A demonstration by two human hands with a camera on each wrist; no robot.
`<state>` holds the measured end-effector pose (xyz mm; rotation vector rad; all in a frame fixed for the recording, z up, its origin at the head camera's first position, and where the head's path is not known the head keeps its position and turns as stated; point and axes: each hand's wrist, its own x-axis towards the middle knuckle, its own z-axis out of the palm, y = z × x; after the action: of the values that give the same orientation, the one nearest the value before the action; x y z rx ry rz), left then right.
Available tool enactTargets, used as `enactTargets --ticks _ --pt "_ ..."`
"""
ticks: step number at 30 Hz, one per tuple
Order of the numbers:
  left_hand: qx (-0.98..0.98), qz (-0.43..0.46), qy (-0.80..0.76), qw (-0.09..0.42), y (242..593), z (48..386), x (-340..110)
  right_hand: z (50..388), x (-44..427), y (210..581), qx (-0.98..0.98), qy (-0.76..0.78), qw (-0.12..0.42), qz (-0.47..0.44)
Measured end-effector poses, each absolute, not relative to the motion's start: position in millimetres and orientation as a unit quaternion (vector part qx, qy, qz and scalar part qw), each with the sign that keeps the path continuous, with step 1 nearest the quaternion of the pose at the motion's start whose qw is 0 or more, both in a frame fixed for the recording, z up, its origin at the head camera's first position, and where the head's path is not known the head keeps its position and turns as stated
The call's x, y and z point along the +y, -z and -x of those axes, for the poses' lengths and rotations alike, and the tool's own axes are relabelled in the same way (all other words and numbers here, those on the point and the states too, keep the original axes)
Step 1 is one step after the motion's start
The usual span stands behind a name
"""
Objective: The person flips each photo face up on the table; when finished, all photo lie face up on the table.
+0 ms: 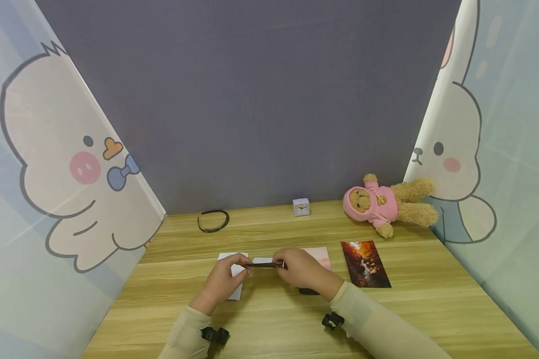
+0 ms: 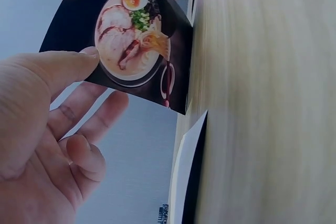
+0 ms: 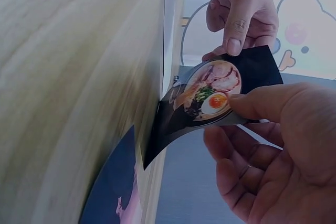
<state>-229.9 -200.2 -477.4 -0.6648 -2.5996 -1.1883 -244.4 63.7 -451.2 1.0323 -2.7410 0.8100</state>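
Observation:
A dark card printed with a bowl of noodles, seen edge-on in the head view [image 1: 264, 265], is held above the table by both hands. The left hand [image 1: 222, 283] pinches its left end between thumb and fingers; the left wrist view shows the printed face of the card [image 2: 131, 40] and the left hand [image 2: 58, 124]. At the other end the right hand [image 1: 302, 269] pinches it, thumb on the picture. In the right wrist view the card [image 3: 212, 90] is bent, its lower edge near the table, beside the right hand [image 3: 283, 145].
A white card [image 1: 235, 291] lies under the left hand, and a pink-and-dark card [image 1: 320, 255] beside the right hand. Farther right is a red-and-black picture [image 1: 366, 264]. Along the back are a black headband [image 1: 227, 219], a white clock [image 1: 301, 207] and a teddy bear in pink [image 1: 382, 203].

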Motion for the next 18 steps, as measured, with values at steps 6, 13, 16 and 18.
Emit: enactTargets --ticks 6,13,16,18 --pt "-0.881 0.217 0.404 0.116 478.0 230.9 -200.3 245.2 63.6 448.2 -0.901 -0.282 0.061 -0.324" --pt "-0.884 0.212 0.4 0.12 477.3 230.5 -200.1 243.4 62.7 443.9 -0.898 -0.301 0.074 -0.313" --pt "-0.889 0.207 0.391 0.121 477.3 230.0 -200.9 242.3 62.6 442.5 -0.898 -0.307 0.082 -0.306" --pt "-0.893 0.205 0.382 0.121 477.2 229.8 -201.3 241.8 62.8 441.4 -0.897 -0.311 0.09 -0.301"
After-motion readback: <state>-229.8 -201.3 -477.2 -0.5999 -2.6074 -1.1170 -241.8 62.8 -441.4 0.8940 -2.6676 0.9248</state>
